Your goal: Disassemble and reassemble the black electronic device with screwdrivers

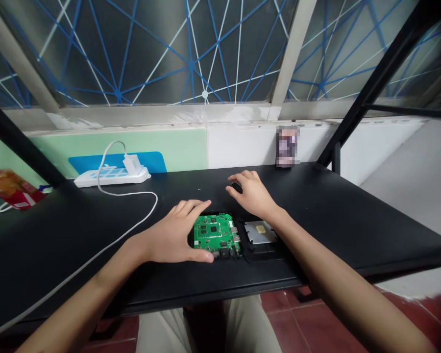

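Observation:
A green circuit board (213, 235) with chips and metal ports lies face up in a shallow black case on the desk. My left hand (176, 233) spans the case's left side, fingers along its far edge and thumb along the near edge. Beyond the board, over the desk, my right hand (253, 193) is curled around a small black object (237, 187), mostly hidden by the fingers. Right of the board is a black cover holding a silver metal plate (259, 232) with a yellowish square pad; my right forearm partly hides it.
A white power strip (112, 177) with a plugged-in charger (132, 164) stands at the back left. The charger's white cable (125, 239) crosses the left side of the black desk (338, 215). An orange-red package (12, 189) lies far left. A blurred-out upright item (286, 147) leans by the wall.

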Motion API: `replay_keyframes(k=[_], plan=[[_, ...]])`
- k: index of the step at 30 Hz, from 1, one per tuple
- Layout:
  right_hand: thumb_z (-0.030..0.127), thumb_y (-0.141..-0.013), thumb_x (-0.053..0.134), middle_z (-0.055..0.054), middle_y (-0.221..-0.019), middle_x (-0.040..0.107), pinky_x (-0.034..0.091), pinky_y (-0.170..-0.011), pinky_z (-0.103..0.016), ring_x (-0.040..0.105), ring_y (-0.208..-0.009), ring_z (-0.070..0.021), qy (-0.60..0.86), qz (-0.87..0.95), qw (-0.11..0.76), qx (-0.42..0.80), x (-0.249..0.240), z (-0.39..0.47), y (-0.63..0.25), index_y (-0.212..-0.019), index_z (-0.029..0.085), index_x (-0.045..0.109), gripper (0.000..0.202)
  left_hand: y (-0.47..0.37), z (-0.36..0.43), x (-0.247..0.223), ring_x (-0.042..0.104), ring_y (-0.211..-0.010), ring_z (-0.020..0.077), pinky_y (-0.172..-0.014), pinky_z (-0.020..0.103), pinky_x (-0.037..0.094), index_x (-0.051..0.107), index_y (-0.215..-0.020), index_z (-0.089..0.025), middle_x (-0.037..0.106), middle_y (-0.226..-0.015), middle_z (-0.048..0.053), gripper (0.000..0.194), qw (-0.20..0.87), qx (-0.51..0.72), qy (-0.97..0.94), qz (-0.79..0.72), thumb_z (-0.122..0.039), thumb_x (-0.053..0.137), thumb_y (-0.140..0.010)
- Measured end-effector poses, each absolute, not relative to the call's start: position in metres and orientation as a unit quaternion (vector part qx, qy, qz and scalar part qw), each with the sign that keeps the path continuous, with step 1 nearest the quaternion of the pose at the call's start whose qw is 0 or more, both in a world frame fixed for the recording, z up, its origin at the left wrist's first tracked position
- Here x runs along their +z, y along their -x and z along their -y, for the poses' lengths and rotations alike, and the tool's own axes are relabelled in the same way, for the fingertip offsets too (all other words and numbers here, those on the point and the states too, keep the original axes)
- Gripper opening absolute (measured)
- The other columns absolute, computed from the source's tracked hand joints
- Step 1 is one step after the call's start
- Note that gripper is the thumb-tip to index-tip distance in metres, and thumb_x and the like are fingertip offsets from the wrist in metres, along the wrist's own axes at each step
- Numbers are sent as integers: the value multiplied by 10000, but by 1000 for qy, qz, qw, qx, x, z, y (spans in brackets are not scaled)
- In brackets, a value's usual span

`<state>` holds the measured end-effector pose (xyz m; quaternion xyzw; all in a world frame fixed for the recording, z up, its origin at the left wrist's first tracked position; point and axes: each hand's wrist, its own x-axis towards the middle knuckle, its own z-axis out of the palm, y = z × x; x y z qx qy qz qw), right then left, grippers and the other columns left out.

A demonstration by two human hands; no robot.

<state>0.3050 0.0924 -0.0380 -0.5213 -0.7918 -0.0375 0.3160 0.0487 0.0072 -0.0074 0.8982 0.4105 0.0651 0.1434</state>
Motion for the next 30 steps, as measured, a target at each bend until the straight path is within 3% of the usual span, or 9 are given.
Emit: replay_keyframes(k=[4, 14, 19, 30], plan=[[352, -931, 580, -106, -1049, 682, 474, -940, -435, 547, -1063, -303, 516, 796, 315, -34, -36, -91, -305, -1138, 188, 690, 287, -33, -6, -11, 241, -1472, 393, -1183, 585, 252, 155, -1586, -226, 256, -1619, 151, 1082, 172, 58, -898, -400, -690, 703, -775], [353, -936, 588, -77, -1105, 723, 493, -980, -435, 580, -1107, -276, 435, 856, 280, 12, -22, -75, -289, -1218, 210, 657, 323, -34, -5, -18, 388, -1367, 389, -1135, 568, 337, 247, -1558, -207, 400, -1516, 167, 1039, 165, 97, -901, -389, -686, 713, -763], [480, -933, 599, -97, -1180, 685, 476, -1024, -469, 559, -1166, -277, 370, 895, 238, 72, -9, -55, -305, -1205, 197, 632, 394, -32, -7, -18, 384, -1365, 400, -1125, 591, 343, 243, -1557, -215, 401, -1503, 171, 1073, 176, 99, -898, -390, -698, 734, -735], [691, -705, 745, -136, -1265, 609, 459, -1048, -484, 558, -1195, -311, 333, 921, 142, 143, -5, -33, -311, -1118, 183, 684, 658, -30, -10, -19, 382, -1361, 420, -1118, 615, 332, 241, -1552, -236, 406, -1498, 166, 1130, 198, 100, -892, -395, -726, 771, -682]])
